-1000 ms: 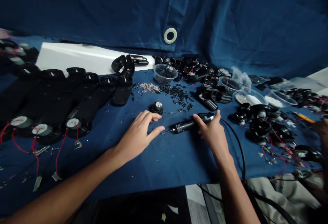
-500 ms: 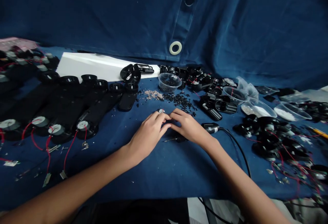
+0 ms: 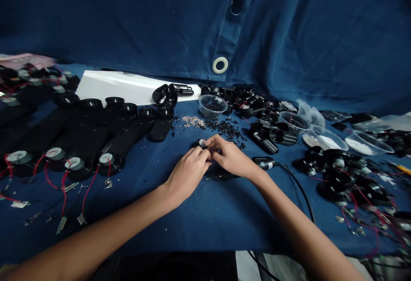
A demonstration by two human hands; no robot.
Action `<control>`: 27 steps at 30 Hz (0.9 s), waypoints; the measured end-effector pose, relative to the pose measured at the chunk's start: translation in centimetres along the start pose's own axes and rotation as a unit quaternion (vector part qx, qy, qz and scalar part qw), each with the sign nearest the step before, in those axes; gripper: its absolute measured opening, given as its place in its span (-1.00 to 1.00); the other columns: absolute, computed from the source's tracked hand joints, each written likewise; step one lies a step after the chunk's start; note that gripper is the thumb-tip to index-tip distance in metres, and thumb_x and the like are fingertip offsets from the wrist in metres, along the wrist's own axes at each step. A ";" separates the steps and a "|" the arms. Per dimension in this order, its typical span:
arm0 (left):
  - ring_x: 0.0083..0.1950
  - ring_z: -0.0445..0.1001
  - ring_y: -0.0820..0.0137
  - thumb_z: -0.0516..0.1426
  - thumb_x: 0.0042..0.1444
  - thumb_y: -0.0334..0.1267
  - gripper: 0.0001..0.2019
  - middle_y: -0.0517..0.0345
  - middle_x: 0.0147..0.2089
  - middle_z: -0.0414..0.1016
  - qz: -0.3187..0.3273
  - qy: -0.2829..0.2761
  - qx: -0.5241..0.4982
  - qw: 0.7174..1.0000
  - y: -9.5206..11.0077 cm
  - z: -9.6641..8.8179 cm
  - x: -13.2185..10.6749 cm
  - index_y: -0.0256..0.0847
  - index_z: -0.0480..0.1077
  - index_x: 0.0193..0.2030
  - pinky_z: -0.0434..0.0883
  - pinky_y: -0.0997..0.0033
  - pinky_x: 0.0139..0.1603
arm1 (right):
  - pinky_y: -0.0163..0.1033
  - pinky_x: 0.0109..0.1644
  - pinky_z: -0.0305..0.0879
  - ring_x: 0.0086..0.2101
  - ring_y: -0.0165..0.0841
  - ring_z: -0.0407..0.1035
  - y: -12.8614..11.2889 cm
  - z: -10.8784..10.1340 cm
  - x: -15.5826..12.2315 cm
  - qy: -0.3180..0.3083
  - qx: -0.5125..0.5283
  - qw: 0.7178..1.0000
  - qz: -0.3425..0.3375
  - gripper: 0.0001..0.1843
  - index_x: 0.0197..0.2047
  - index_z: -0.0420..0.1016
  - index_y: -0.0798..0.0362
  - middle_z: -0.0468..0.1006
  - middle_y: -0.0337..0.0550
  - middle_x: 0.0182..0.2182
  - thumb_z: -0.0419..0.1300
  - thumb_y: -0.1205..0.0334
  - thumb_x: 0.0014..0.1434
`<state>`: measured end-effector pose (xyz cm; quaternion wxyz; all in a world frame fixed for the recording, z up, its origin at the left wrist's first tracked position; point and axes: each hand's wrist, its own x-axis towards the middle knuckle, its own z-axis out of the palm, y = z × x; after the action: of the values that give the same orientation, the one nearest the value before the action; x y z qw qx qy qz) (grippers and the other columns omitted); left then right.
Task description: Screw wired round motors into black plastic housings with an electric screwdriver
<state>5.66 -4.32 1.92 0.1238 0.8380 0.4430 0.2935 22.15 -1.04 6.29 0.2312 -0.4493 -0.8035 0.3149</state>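
Observation:
My left hand (image 3: pixel 189 171) and my right hand (image 3: pixel 229 156) meet at the middle of the blue-covered table. Their fingertips pinch a small round black part with a white centre (image 3: pixel 201 143), which is mostly hidden by my fingers. Just below my right hand, a black electric screwdriver (image 3: pixel 263 163) lies on the cloth, its middle hidden by that hand. Its thin bit (image 3: pixel 212 177) points left, under my fingers, and its black cord (image 3: pixel 297 182) runs off to the lower right.
Long black housings (image 3: pixel 123 133) with white discs and red wires lie in rows at left. Beyond my hands are silver screws (image 3: pixel 192 121), small black pieces (image 3: pixel 226 129) and a clear plastic cup (image 3: pixel 212 106). More black parts and clear cups (image 3: pixel 368 143) crowd the right.
My right hand has let go of the screwdriver, which now lies on the table. Both hands have closed in on the small round part and lifted it slightly. The view has tilted a little.

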 end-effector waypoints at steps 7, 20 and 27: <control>-0.09 0.38 0.27 0.01 0.26 -0.40 -0.93 0.02 -0.15 0.38 0.020 -0.022 0.048 0.998 0.1 0.0 -0.4 -0.27 0.30 -0.17 0.39 0.19 -0.02 | -0.24 -0.28 0.21 -0.38 -0.36 0.37 1.2 2.1 2.2 0.109 -0.040 0.991 0.066 -0.47 0.06 0.25 0.01 0.50 -0.19 -0.35 0.20 -0.01 0.06; -0.12 0.39 0.33 -0.02 0.28 -0.40 -0.85 0.10 -0.19 0.42 0.056 0.002 0.022 0.998 -1.9 -1.9 -0.5 -0.25 0.37 -0.13 0.33 0.30 -0.06 | -0.30 -0.31 0.28 -0.45 -0.41 0.41 2.2 1.6 2.6 0.057 0.014 0.997 0.053 -0.74 -0.13 0.48 0.04 0.55 -0.23 -0.48 0.09 0.15 0.15; -0.21 0.42 0.42 0.06 0.24 -0.37 -0.92 0.21 -0.22 0.47 -0.014 0.045 -0.133 0.990 -4.4 -1.4 1.6 -0.20 0.39 -0.21 0.31 0.43 -0.18 | -0.25 -0.19 0.32 -0.39 -0.40 0.42 3.1 1.3 2.5 0.049 0.022 0.998 0.024 -0.70 -0.07 0.48 0.00 0.55 -0.26 -0.42 0.12 0.29 0.10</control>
<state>2.58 -0.50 1.55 0.2184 0.7936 0.4169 0.3857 21.92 1.96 3.41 0.2724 -0.4777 -0.7732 0.3159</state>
